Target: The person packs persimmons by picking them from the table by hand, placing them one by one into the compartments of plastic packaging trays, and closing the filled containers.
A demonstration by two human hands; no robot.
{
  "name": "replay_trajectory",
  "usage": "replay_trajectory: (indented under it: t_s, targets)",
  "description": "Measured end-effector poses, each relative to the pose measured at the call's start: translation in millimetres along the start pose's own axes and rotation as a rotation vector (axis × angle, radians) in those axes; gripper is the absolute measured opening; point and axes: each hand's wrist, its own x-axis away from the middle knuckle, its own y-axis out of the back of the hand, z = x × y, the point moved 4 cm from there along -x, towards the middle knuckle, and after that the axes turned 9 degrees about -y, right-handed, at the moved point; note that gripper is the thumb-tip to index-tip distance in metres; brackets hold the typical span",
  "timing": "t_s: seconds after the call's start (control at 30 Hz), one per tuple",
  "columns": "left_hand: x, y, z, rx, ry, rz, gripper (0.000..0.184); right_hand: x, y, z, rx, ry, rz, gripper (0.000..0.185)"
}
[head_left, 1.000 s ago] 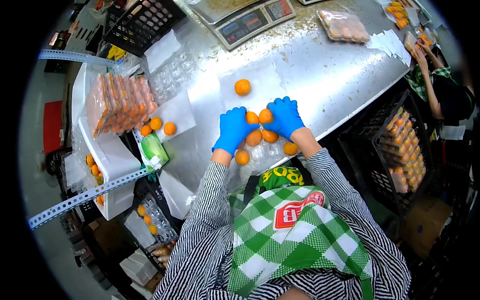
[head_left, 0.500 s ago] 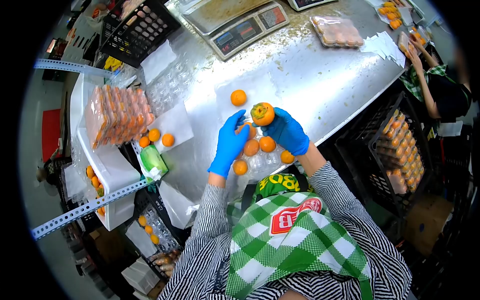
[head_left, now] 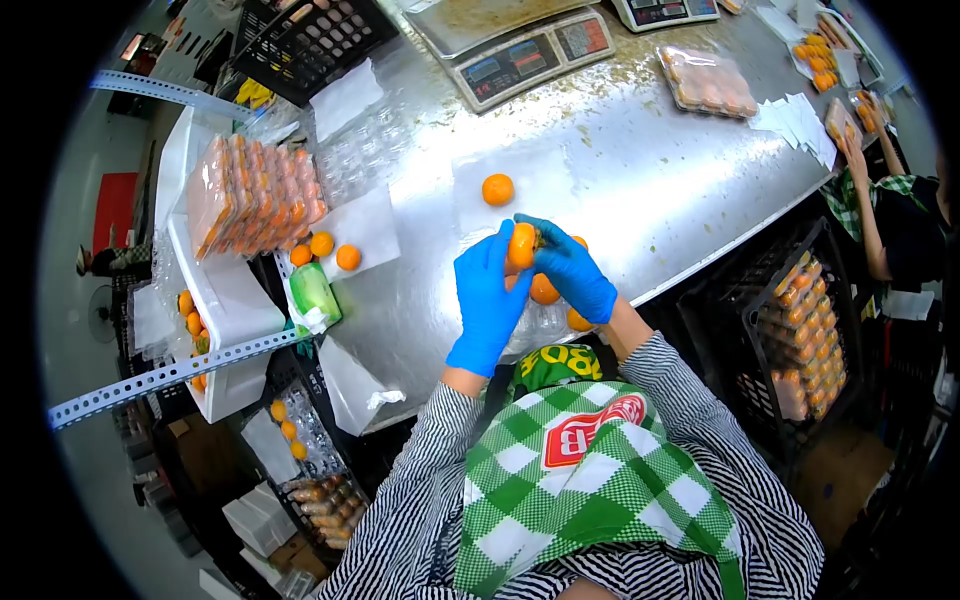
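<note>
An orange persimmon (head_left: 522, 245) is held up between my two blue-gloved hands, turned sideways with its leafy end toward the right. My left hand (head_left: 487, 305) closes on its left side, and my right hand (head_left: 572, 270) grips it from the right. Below them, a clear plastic tray (head_left: 541, 320) is partly hidden by my hands. Another persimmon (head_left: 544, 289) shows at the tray, and one more persimmon (head_left: 579, 319) is by its right end. Beyond my hands, a single persimmon (head_left: 497, 189) rests on a thin white sheet (head_left: 475, 170).
Stacked packs of fruit (head_left: 255, 195) stand at the left, near loose persimmons (head_left: 347, 257) and a green packet (head_left: 313, 298). A scale (head_left: 535, 60) and a sealed pack (head_left: 706, 82) are farther back. At right are a black crate (head_left: 760, 350) and a co-worker's hands (head_left: 858, 150).
My left hand has moved in and closed on the persimmon, which my right hand alone held before. The persimmon has turned from leaf-up to sideways. The view has shifted slightly.
</note>
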Motion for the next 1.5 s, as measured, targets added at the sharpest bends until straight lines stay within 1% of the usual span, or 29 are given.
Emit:
replay_trajectory:
  t_s: [0.1, 0.2, 0.3, 0.4, 0.5, 0.6, 0.7, 0.9, 1.0, 1.1, 1.2, 1.3, 1.4, 1.5]
  targets:
    - [6.4, -6.4, 1.0, 0.099, 0.103, -0.043, 0.069, 3.0, 1.0, 1.5, 0.010, -0.016, -0.013, 0.061]
    - [9.4, -12.5, 1.9, 0.384, 0.381, -0.100, 0.065, 0.5, 9.8, 2.5, -0.078, 0.004, 0.012, 0.065]
    - [17.9, -21.4, 12.7, 0.883, 0.696, -0.114, 0.060, 0.1, 19.8, 5.0, -0.147, 0.035, 0.071, 0.067]
    - [4.2, -19.7, -0.9, 1.085, 0.886, -0.094, 0.054, 0.3, 27.6, 7.1, -0.215, 0.056, 0.138, 0.072]
    - [-10.3, -27.3, -20.2, 0.950, 0.803, -0.069, 0.048, -1.0, 34.1, 6.8, -0.225, 0.068, 0.191, 0.074]
    - [-9.1, -35.3, -18.7, 0.639, 0.661, -0.059, 0.055, -5.0, 43.8, 10.7, -0.069, 0.072, 0.189, 0.073]
    - [-15.6, -34.8, -26.4, 0.555, 0.539, -0.054, 0.058, -7.2, 48.9, 12.1, -0.061, 0.042, 0.222, 0.070]
    - [-8.9, -43.8, -19.7, 0.647, 0.623, -0.107, 0.059, -10.3, 48.5, 27.1, 0.219, 0.138, 0.143, 0.061]
    - [-13.2, -43.8, -21.7, 0.740, 0.700, -0.177, 0.054, -16.2, 48.5, 24.4, 0.281, 0.195, 0.126, 0.058]
    - [-19.8, -42.5, -19.1, 0.769, 0.884, -0.169, 0.051, -16.6, 45.0, 28.7, 0.569, 0.341, 0.046, 0.058]
    - [-22.7, -40.4, -15.1, 0.851, 0.912, -0.197, 0.049, -18.3, 44.6, 33.1, 0.682, 0.411, 0.025, 0.056]
    - [-21.4, -35.9, -10.5, 0.942, 0.925, -0.145, 0.047, -22.0, 48.2, 33.8, 0.479, 0.287, 0.093, 0.057]
    - [-19.0, -34.7, -9.2, 0.954, 0.923, -0.134, 0.046, -21.1, 47.4, 37.8, 0.453, 0.267, 0.113, 0.057]
    - [-18.3, -33.7, -7.9, 0.990, 0.893, -0.127, 0.050, -20.7, 44.9, 39.9, 0.394, 0.261, 0.127, 0.058]
